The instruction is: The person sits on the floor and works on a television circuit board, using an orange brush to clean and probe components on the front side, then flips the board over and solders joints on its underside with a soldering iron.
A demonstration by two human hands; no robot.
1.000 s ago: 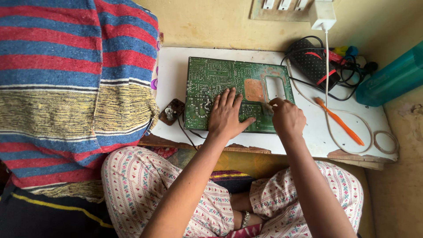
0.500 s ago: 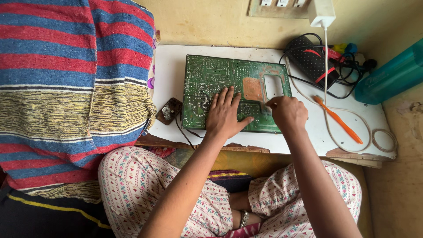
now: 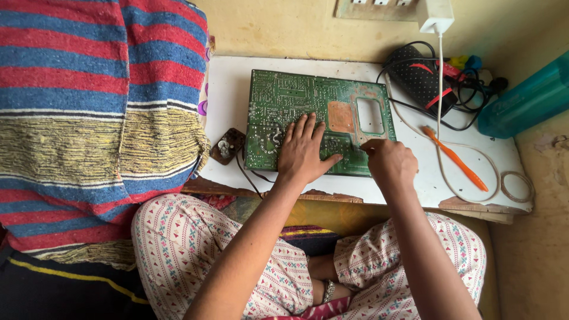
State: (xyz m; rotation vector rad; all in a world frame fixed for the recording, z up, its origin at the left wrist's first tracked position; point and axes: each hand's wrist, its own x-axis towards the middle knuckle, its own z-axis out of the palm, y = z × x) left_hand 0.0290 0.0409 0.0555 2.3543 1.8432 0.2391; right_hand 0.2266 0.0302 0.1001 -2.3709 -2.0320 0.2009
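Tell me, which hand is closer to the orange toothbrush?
Right. The right hand is at the circuit board's right edge, just left of the toothbrush, not touching it. The left hand lies flat mid-board, farther away.

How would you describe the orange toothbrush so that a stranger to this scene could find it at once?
Start at the white table against the yellow wall. Go right of the green circuit board, past the right hand. The toothbrush lies slanted there, crossed by a pale cable: the only thin, bright orange thing.
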